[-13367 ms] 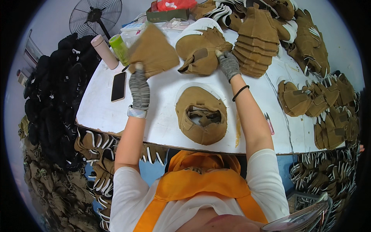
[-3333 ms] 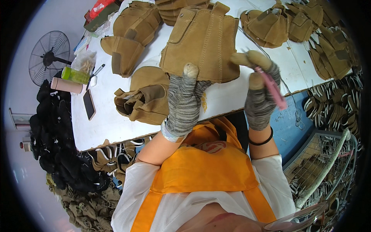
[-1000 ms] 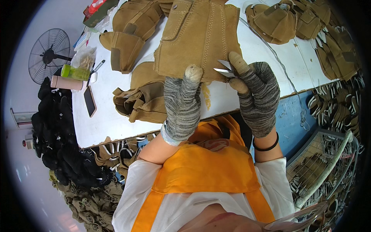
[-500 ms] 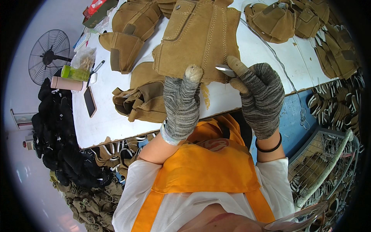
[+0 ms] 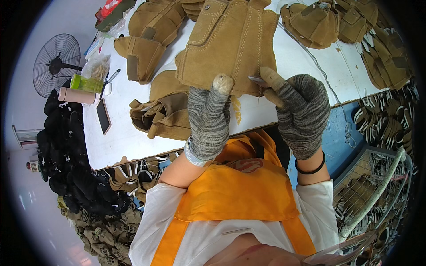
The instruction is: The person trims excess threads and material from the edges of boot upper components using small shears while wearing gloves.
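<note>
A brown suede boot upper [image 5: 224,53], with pale stitching and a snapped pocket flap, is held up over the table. My left hand [image 5: 208,119], in a grey striped knit glove, pinches its lower edge, thumb on the near face and the other fingers mostly hidden. In the same kind of glove, my right hand [image 5: 305,117] is closed around a small metal blade [image 5: 257,80], whose tip rests against or just in front of the suede by the right-hand seam. The blade's handle is hidden in the glove. Another brown upper [image 5: 164,117] lies beside my left hand.
More brown uppers [image 5: 310,26] are piled along the white table [image 5: 120,146]. At left are a phone [image 5: 104,116], a green bottle [image 5: 84,83], a pink cup [image 5: 76,95] and a fan [image 5: 55,66]. A cable [image 5: 317,66] crosses the right side, near a wire basket [image 5: 355,177].
My right hand has shifted slightly to the right with the blade, and less of the blade shows. The upper has tilted a little; my left hand keeps its grip.
</note>
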A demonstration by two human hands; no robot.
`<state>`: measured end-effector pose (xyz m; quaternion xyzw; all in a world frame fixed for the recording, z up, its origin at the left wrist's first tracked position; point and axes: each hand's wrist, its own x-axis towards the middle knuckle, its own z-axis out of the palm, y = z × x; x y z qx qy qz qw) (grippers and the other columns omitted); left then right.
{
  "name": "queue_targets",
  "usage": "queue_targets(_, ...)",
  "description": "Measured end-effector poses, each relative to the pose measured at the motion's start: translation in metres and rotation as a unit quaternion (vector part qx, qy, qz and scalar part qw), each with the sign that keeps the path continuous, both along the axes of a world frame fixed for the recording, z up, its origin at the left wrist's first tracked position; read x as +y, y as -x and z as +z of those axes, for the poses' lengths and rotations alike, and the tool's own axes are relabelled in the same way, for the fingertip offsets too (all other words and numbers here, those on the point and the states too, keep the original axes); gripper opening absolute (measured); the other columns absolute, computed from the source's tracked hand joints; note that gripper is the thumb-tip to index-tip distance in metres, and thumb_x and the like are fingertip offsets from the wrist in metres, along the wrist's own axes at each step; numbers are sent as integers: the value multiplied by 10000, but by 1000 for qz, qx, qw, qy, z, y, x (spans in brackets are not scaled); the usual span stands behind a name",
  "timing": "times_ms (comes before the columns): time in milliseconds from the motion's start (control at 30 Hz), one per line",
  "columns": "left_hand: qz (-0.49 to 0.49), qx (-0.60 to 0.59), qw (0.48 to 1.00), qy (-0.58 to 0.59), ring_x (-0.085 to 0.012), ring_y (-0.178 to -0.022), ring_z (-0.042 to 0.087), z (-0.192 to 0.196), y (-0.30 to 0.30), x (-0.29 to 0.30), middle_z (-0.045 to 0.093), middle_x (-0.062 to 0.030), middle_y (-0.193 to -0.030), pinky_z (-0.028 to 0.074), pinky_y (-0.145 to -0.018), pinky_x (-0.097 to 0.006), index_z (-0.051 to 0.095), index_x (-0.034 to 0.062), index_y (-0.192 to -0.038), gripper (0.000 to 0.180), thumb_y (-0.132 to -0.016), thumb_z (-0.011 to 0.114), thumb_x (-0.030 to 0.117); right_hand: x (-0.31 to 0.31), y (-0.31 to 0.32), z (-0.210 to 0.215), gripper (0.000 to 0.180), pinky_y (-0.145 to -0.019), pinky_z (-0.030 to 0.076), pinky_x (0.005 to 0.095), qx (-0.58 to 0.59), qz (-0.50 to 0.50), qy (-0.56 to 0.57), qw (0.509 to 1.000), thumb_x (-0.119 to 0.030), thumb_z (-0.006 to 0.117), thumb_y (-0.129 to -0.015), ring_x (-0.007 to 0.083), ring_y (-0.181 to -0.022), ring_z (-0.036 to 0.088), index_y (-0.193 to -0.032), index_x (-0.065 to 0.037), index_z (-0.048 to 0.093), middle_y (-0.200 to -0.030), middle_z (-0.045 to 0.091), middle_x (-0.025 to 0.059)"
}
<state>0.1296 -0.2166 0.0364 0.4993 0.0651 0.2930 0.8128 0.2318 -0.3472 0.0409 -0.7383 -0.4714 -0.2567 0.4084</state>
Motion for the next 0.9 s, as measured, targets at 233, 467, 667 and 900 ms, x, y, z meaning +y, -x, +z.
queue_targets(233,3,4,1000,-6,-261,-960,624,3,-5,2,556,-179,-1130,544,-816,-371,397,3,-1261,543,-884,592,343,-1,-3,-7,442,-491,398,288,-5,32,-56,998,-160,750,-662,187,-523,484,-1098,-141,677,-608,511,28)
queue_targets(467,20,34,997,-73,-167,-985,521,1,0,3,537,-81,-1129,412,-898,-299,464,3,-1233,435,-930,543,305,1,-2,-7,442,-521,407,295,-2,18,1,1000,-150,728,-681,173,-575,494,-1118,-149,667,-648,520,19)
queue_targets(667,125,86,957,-246,-158,-781,561,-18,-13,12,584,-81,-984,473,-691,-264,500,16,-1136,386,-923,551,334,-6,-1,-20,281,-746,455,302,227,76,-121,963,-130,621,-843,183,-790,569,-1117,-65,624,-900,634,68)
queue_targets(900,24,31,999,-15,-194,-917,558,-17,-14,11,580,-64,-978,457,-819,-306,515,0,-1115,347,-951,521,305,-11,5,-51,282,-848,433,292,325,70,-205,921,-212,532,-937,171,-922,532,-1115,6,548,-1052,578,99)
